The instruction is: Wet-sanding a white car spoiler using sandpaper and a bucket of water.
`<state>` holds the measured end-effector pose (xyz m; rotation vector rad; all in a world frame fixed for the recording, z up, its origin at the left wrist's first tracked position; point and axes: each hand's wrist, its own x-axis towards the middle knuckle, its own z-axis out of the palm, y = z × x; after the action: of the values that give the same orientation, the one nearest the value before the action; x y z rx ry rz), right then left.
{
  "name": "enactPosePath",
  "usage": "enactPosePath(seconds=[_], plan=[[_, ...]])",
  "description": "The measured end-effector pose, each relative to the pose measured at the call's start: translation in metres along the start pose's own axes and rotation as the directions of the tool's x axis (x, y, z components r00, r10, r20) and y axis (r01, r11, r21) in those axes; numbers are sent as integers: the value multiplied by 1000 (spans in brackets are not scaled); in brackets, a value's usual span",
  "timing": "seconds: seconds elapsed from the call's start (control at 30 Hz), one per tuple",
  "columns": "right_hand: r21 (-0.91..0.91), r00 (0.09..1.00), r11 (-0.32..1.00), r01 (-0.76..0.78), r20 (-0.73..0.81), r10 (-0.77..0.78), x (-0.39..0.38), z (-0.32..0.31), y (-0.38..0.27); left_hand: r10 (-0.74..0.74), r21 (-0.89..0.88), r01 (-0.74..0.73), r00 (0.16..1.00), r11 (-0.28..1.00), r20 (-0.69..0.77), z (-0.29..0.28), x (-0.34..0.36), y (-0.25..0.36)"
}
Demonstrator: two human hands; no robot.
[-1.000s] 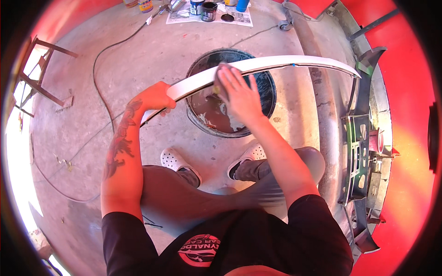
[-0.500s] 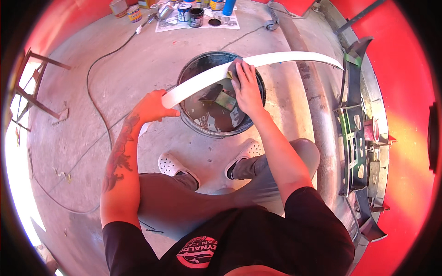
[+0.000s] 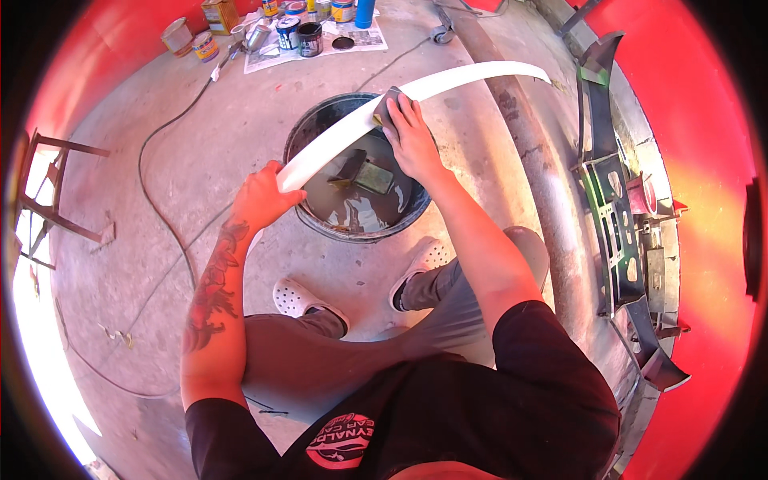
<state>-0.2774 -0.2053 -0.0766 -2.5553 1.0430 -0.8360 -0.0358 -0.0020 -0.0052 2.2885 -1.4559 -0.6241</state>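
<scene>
My left hand [image 3: 266, 198] grips the near end of a long, curved white strip [image 3: 332, 139], which arcs over a bucket toward the far right. A dark sanding pad [image 3: 385, 109] with a yellowish edge is pressed to the strip under the closed fingers of my right hand [image 3: 413, 139]. Below sits the round black bucket [image 3: 356, 238], holding murky water. Inside it lie a greenish block [image 3: 374, 178] and a dark, flat piece [image 3: 350, 166]. The strip's far end hangs free of both hands.
Paint cans [image 3: 310, 38] and a dark lid [image 3: 342, 43] stand on newspaper [image 3: 372, 38] at the back. A cable [image 3: 148, 136] crosses the floor at left, near a metal frame [image 3: 76, 146]. Dark bumper-like parts [image 3: 612, 216] line the red wall at right.
The view has shifted, so the bucket and cans appear farther left. The strip's far end has swung up and away. Both hands stay on the work, with the pad still against the strip.
</scene>
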Motion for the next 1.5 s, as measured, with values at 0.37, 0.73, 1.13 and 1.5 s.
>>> enactPosePath(seconds=[0.37,0.73,1.13,1.5], plan=[[13,996,999,38,-80,-37,-3,-15,2,25,-127,-14,996,992,87,-9,0,-33],[-103,677,994,34,734,52,-24,23,-38,-154,-371,375,849,849,506,-42,-39,-97],[-307,600,952,-5,760,249,-45,192,42,113,-551,2,978,835,175,-1,-35,-101],[381,711,727,-571,672,206,-18,-23,-42,-66,-694,334,921,638,384,-1,-41,-86]])
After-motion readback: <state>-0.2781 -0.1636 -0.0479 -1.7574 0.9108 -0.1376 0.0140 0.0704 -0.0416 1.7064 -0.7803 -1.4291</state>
